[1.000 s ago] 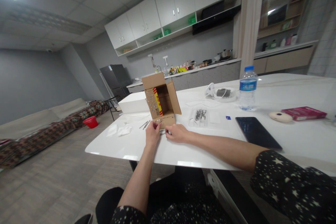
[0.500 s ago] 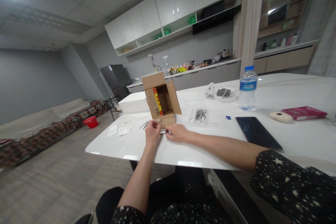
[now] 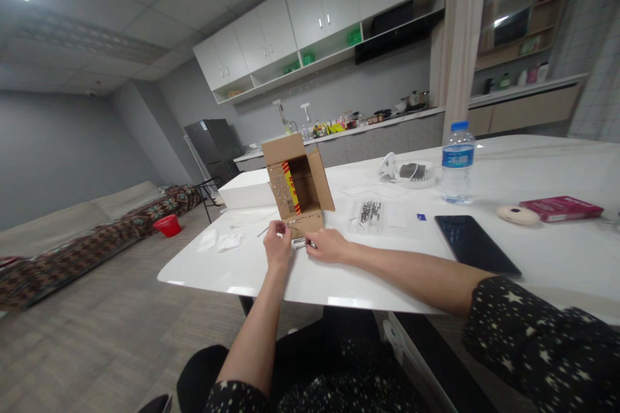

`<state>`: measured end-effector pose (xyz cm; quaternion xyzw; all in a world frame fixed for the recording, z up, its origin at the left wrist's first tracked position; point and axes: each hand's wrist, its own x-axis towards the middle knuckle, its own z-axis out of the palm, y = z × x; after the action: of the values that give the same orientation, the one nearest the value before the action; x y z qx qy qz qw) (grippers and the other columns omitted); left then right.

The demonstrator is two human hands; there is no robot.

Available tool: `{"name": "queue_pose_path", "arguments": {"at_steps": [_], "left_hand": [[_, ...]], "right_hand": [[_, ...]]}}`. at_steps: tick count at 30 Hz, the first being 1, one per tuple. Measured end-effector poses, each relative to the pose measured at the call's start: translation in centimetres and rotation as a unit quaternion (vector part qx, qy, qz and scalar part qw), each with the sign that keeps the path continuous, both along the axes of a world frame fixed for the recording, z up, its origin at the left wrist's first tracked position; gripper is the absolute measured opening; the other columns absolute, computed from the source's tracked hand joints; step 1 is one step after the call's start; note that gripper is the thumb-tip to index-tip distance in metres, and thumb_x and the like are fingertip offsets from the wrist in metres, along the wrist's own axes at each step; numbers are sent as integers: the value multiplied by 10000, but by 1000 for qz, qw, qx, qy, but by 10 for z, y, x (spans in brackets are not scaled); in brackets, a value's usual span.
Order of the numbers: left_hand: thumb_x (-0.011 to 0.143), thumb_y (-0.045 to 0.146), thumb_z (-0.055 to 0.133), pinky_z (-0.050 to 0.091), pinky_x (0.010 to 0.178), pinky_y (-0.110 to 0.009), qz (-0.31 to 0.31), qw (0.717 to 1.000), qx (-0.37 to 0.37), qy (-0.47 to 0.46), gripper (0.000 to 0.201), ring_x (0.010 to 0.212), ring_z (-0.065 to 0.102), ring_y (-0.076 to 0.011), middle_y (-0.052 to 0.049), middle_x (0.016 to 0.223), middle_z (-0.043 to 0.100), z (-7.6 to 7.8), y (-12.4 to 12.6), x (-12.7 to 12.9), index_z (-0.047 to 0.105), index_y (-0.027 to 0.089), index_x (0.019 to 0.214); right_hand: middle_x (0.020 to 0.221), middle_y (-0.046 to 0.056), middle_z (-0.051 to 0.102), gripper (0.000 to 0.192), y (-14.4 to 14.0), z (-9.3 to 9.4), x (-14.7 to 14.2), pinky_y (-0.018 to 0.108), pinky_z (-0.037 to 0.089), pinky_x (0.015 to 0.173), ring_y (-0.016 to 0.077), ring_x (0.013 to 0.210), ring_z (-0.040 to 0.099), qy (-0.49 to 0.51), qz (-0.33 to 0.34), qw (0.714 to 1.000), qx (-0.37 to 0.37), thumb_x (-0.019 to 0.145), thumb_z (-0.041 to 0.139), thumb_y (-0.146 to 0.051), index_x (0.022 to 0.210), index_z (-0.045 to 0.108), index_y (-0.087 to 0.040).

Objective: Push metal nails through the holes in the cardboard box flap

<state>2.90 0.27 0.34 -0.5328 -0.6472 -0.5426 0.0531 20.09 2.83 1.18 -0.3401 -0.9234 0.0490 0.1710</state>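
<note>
My left hand (image 3: 278, 244) is closed in a pinch in front of the cardboard box (image 3: 320, 181), and a thin metal rod shows at its fingertips. To the right, my right hand (image 3: 328, 245) rests on the table with its fingertips pressed together. Several slim metal pieces (image 3: 299, 242) lie between the hands, by the right fingertips; whether those fingers grip one is hard to see. The box stands with its opening towards me and its flaps spread. Small metal bits dot its left flap and the lower flap. A thin rod (image 3: 263, 231) lies left of my left hand.
A clear compartment case (image 3: 368, 216) of metal parts sits right of the box. Farther right are a phone (image 3: 477, 245), a water bottle (image 3: 458, 164), a red box (image 3: 564, 208) and a white fan-like device (image 3: 411, 172). Crumpled tissues (image 3: 229, 242) lie on the left.
My left hand has shifted slightly left, away from the lower flap, and the thin rod at its fingertips now shows. My right hand stays almost in place.
</note>
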Motion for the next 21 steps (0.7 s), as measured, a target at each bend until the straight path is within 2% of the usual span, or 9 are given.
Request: {"name": "queue_pose_path", "arguments": {"at_steps": [3,7,10,13,15,18,21], "left_hand": [[788,265,527,493,757,-289,-6,1000,-10,9,187,750,641,-165,-15,796,687,0,0,0,609,205,945],[788,253,516,495,761,-292,-8,999,-18,27,160,797,647,-177,-45,841,699,-1,2,-2,648,194,855],[787,236,520,492,770,-292,-8,999,-31,27,170,760,635,-168,-37,823,694,-4,5,-4,649,190,888],[793,228,532,483,769,-299,-1,995,-86,52,259,747,624,-169,-32,843,682,-7,7,-5,636,200,1028],[804,238,534,472,797,-323,18,987,-128,95,307,832,630,-197,-49,902,675,-7,7,-3,624,219,1097],[819,238,509,451,842,-380,57,971,-180,145,264,982,616,-254,-88,1004,657,-5,4,1,642,232,1047],[826,203,461,439,856,-424,76,961,-217,153,232,1034,601,-289,-113,1041,643,-2,1,4,652,225,954]], "right_hand": [[970,59,723,305,0,0,0,305,438,701,241,895,667,3,-6,1000,-2,908,419,-349,1074,653,-247],[961,58,724,295,0,-1,-1,306,436,688,244,889,668,6,-1,1000,5,905,421,-340,1057,657,-249],[959,57,725,289,-1,0,0,306,435,682,244,882,669,6,-1,1000,7,904,424,-333,1053,658,-253],[962,55,724,298,-1,1,0,309,440,695,244,883,667,4,-4,1000,1,910,423,-346,1065,660,-257],[969,55,722,316,-1,1,0,315,445,709,245,887,664,3,-4,1000,-5,916,412,-358,1085,658,-256],[973,55,722,322,-1,1,0,318,447,714,248,887,665,2,-6,1000,-9,912,414,-360,1102,654,-258],[972,52,724,304,0,1,-1,311,443,692,247,880,669,8,-3,1000,-7,900,434,-357,1090,652,-262]]}}
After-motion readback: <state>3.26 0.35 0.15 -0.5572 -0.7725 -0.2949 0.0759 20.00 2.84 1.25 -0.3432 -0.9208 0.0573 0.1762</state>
